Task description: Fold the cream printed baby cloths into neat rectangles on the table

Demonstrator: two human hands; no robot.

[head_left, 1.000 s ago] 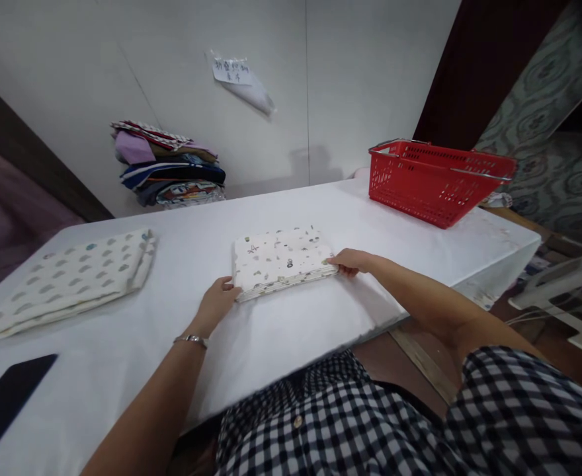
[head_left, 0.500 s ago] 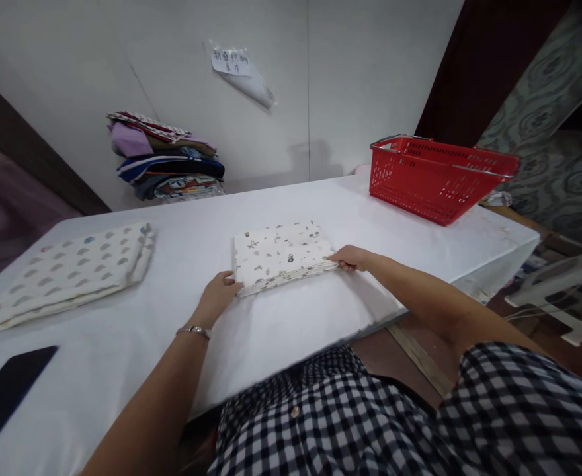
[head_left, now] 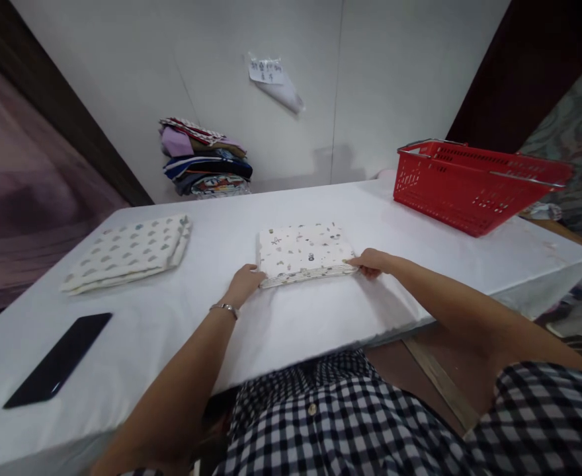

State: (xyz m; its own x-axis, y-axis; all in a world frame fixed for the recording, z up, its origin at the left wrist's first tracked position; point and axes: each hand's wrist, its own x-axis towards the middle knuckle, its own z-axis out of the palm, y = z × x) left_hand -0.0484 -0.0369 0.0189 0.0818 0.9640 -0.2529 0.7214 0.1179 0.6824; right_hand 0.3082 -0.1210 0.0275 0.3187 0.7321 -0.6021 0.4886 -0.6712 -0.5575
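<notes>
Across the person's front, folded patterned cloth point(head_left: 307, 251) lies long side between hands; left hand point(head_left: 245, 283) and right hand point(head_left: 372, 262) pinch opposite near corners, equally close.

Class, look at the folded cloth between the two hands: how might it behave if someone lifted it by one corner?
The folded cloth would probably sag and start to unfold, since its loose layers show along the near edge. It looks soft and fairly light, being thin fabric stacked flat. Lying wide and low on the table, it seems unlikely to roll or tip.
</notes>
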